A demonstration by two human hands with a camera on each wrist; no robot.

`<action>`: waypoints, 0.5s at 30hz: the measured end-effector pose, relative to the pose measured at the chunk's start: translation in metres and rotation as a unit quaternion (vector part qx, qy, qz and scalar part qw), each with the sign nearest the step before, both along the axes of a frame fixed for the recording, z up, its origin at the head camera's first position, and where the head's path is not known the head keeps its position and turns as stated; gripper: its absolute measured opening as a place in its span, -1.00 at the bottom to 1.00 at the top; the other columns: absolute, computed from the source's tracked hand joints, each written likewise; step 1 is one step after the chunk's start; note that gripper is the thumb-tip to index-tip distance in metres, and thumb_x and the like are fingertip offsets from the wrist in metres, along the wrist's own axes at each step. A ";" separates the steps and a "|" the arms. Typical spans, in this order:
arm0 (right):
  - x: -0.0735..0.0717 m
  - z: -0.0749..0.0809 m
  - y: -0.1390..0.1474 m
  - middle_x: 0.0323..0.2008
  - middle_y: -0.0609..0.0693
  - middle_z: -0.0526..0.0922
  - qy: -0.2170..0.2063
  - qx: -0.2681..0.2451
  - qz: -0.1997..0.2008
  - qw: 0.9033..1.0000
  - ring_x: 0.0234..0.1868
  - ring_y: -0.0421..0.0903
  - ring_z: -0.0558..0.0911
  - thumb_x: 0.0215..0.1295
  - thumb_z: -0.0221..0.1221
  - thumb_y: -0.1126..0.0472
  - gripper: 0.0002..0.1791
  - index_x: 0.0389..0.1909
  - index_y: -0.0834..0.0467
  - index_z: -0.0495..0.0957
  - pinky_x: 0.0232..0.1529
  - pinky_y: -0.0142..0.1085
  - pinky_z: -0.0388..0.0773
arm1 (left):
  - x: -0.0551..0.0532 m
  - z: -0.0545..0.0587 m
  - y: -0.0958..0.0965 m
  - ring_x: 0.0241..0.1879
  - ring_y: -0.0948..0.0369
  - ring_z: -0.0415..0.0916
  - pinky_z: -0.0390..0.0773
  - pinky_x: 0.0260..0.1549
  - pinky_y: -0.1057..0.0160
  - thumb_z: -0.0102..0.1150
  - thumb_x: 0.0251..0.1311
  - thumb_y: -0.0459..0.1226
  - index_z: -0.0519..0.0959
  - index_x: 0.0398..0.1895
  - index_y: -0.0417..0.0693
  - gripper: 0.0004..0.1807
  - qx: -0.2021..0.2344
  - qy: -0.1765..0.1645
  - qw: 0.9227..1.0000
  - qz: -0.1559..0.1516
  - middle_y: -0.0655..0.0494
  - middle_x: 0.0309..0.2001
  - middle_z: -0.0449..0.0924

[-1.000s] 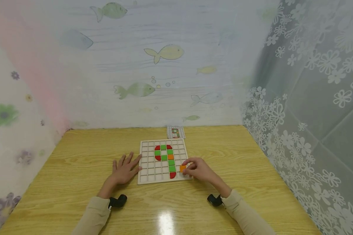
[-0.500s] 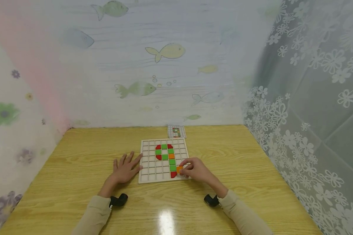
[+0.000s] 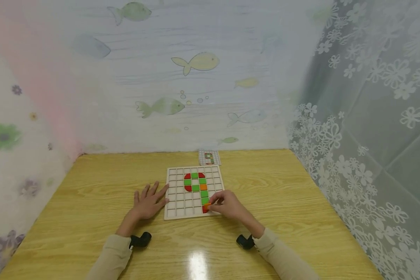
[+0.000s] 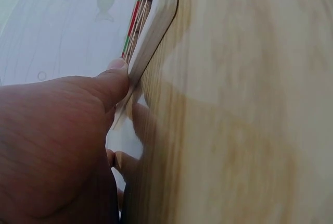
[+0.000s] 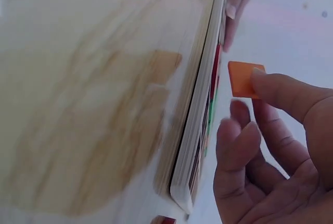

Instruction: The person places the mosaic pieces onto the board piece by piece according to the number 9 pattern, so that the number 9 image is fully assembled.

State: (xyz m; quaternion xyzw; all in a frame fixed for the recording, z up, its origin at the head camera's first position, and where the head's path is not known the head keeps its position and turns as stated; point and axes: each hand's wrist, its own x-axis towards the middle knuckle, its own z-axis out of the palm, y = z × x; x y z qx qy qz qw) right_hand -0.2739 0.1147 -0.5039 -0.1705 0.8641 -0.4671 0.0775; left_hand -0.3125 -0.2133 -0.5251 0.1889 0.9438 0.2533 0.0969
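A square-grid wooden board (image 3: 176,200) lies on the table with red, green and orange tiles set in the shape of a 9. My right hand (image 3: 229,205) pinches a square orange tile (image 5: 241,79) between thumb and index finger, over the foot of the 9. In the head view that tile shows nearly edge-on beside the red tile (image 3: 204,210) at the bottom of the figure. My left hand (image 3: 147,205) rests on the table with its fingers spread. Its thumb (image 4: 115,81) and index fingertip are at the board's left edge.
Behind the board lies a small card (image 3: 209,157) printed with a similar coloured 9 on a grid. The wooden table (image 3: 287,179) meets a fish-patterned wall at the back. A small red piece (image 5: 165,220) shows at the bottom of the right wrist view.
My right hand has moved left with the orange tile, from the board's right side to the foot of the 9, and the tile has tilted. The left hand has stayed put.
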 end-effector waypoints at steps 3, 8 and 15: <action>0.000 0.000 -0.003 -0.36 -0.01 0.71 0.000 -0.013 0.009 1.000 -0.38 -0.17 0.60 0.28 0.38 0.31 -0.94 -0.30 0.23 0.70 -0.38 -0.40 0.54 | 0.000 0.001 0.000 0.56 -0.40 -0.39 -0.52 0.31 -0.54 -0.11 0.58 0.04 0.08 0.64 0.05 -0.31 0.000 -0.001 1.000 0.000 -0.28 0.63 -0.24; -0.002 -0.001 -0.009 -0.36 0.02 0.74 -0.009 -0.014 0.012 1.000 -0.38 -0.20 0.67 0.24 0.41 0.31 -0.92 -0.29 0.23 0.73 -0.36 -0.39 0.59 | 0.000 0.000 -0.001 0.55 -0.41 -0.39 -0.52 0.31 -0.54 -0.10 0.57 0.04 0.10 0.63 0.04 -0.32 0.011 0.001 1.000 -0.001 -0.30 0.62 -0.22; -0.008 -0.002 -0.017 -0.38 -0.06 0.74 0.004 0.018 0.010 1.000 -0.42 -0.23 0.63 0.27 0.40 0.28 -0.96 -0.32 0.17 0.74 -0.36 -0.37 0.59 | -0.003 -0.003 -0.002 0.55 -0.40 -0.40 -0.54 0.30 -0.53 -0.11 0.56 0.07 0.08 0.64 0.07 -0.30 0.008 0.002 1.000 0.001 -0.28 0.63 -0.24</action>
